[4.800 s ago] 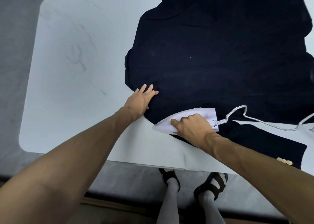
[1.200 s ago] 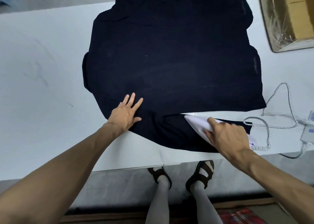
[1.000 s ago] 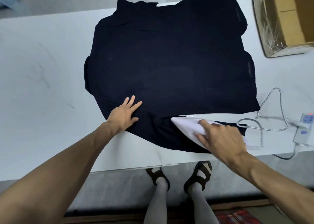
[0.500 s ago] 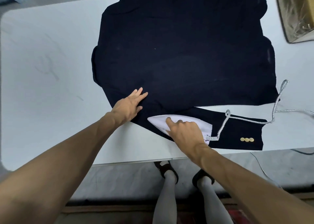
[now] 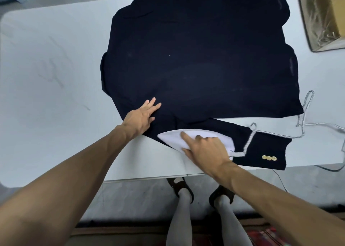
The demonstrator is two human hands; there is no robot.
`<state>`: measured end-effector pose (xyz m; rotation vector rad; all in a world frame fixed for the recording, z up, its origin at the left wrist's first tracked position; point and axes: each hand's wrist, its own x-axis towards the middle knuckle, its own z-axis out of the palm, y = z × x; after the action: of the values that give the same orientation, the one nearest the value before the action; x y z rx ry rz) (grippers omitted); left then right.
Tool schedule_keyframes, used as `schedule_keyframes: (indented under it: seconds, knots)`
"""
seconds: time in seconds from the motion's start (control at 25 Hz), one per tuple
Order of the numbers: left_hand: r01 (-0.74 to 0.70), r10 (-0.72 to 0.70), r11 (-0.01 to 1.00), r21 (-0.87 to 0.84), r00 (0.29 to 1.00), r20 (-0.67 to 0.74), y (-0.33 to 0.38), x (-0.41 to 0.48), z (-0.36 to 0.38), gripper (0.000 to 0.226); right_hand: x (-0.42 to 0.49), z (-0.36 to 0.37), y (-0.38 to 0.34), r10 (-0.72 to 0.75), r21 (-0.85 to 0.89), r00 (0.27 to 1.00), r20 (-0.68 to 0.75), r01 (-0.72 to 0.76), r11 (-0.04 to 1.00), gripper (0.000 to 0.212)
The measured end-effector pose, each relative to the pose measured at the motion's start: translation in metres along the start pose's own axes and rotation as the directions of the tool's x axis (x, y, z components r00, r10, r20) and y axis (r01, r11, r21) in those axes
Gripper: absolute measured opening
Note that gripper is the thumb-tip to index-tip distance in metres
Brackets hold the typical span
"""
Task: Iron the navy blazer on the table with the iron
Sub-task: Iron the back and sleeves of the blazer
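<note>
The navy blazer [image 5: 196, 62] lies spread flat on the white table [image 5: 46, 96], one sleeve running along the near edge with three gold buttons [image 5: 268, 158] at its cuff. A white iron [image 5: 174, 137] sits on that sleeve near the shoulder, its tip pointing left. My right hand [image 5: 205, 148] grips the iron from above, forefinger stretched along its top. My left hand [image 5: 141, 117] presses flat on the blazer just left of the iron, fingers straight.
The iron's braided grey cord [image 5: 250, 139] crosses the sleeve and loops away to the right across the table. A cardboard box [image 5: 324, 16] stands at the far right corner. My sandalled feet [image 5: 181, 187] show below the table's near edge.
The iron slid left along the sleeve from the cuff end to the shoulder end over the last second. My left hand has stayed pressed on the same spot of the blazer.
</note>
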<state>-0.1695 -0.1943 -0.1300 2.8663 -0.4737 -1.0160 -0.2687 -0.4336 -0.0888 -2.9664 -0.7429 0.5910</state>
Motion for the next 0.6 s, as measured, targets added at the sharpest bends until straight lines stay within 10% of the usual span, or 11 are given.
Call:
schedule_keyframes:
  seconds: [0.6]
  knots:
    - [0.041, -0.038, 0.996, 0.086, 0.999, -0.031, 0.011, -0.005, 0.010, 0.062, -0.059, 0.030, 0.065, 0.113, -0.024, 0.990, 0.082, -0.111, 0.994, 0.049]
